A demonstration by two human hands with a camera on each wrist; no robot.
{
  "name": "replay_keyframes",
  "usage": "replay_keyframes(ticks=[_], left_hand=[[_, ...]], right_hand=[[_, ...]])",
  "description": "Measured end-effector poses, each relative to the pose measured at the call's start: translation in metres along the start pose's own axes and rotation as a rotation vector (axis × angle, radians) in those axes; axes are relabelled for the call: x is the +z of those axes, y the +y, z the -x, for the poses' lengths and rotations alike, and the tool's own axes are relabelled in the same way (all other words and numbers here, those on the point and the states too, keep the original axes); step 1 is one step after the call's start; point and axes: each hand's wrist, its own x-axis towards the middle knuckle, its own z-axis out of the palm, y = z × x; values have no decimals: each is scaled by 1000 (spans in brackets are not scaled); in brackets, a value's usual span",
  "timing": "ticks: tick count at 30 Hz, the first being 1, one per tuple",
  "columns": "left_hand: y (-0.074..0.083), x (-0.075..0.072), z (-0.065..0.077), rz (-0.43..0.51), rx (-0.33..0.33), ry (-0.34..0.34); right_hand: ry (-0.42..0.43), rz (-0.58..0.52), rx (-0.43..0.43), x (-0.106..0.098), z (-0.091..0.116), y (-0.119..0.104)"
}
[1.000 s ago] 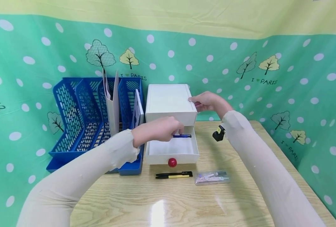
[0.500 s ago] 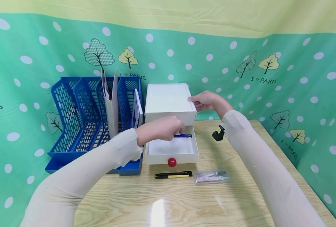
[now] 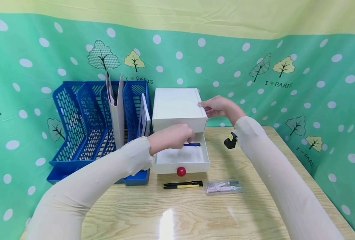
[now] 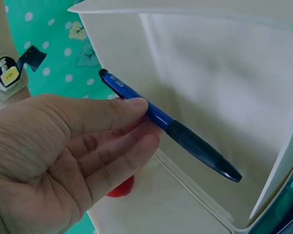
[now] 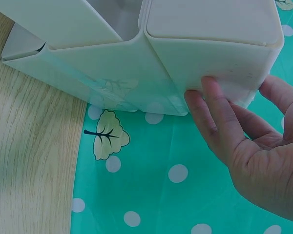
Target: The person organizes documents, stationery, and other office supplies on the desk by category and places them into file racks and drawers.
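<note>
Over the pulled-out white drawer (image 3: 165,168) with its red knob (image 3: 181,171), my left hand (image 3: 174,137) pinches a blue pen (image 4: 198,146) between thumb and fingertips. In the left wrist view the pen slants, its dark grip end over the drawer's inside. My right hand (image 3: 217,105) touches the right side of the white drawer cabinet (image 3: 177,103); its thumb lies at the top edge. The right wrist view has those fingers (image 5: 219,105) extended against the cabinet's side wall.
Black and yellow-black pens (image 3: 183,185) lie on the wooden table (image 3: 129,213), beside a clear case of stationery (image 3: 222,187). Left of the cabinet stands a blue file rack (image 3: 72,123) with a folder (image 3: 116,116) and booklets (image 3: 144,116). A patterned curtain hangs behind.
My left wrist and forearm have shifted slightly to the right, while the hand stays over the drawer with the pen. The right hand keeps its place on the cabinet.
</note>
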Motion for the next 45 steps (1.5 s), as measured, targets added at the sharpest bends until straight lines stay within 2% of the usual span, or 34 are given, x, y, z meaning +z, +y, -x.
replay_keyframes(ticks=[7, 18, 27, 34, 40, 45], left_hand=[[-1, 3, -1, -51, 2, -2], [-2, 11, -3, -48, -8, -14], [0, 16, -2, -149, 2, -2], [1, 17, -3, -241, 38, 26], [1, 19, -3, -267, 49, 53], [2, 20, -4, -272, 52, 44]], right_hand=[[1, -2, 5, -1, 0, 0], [-1, 7, -7, 2, 1, 2], [-10, -7, -8, 3, 2, 0], [-6, -11, 1, 2, 3, -3], [-7, -4, 4, 1, 1, -1], [-7, -6, 6, 1, 1, 0]])
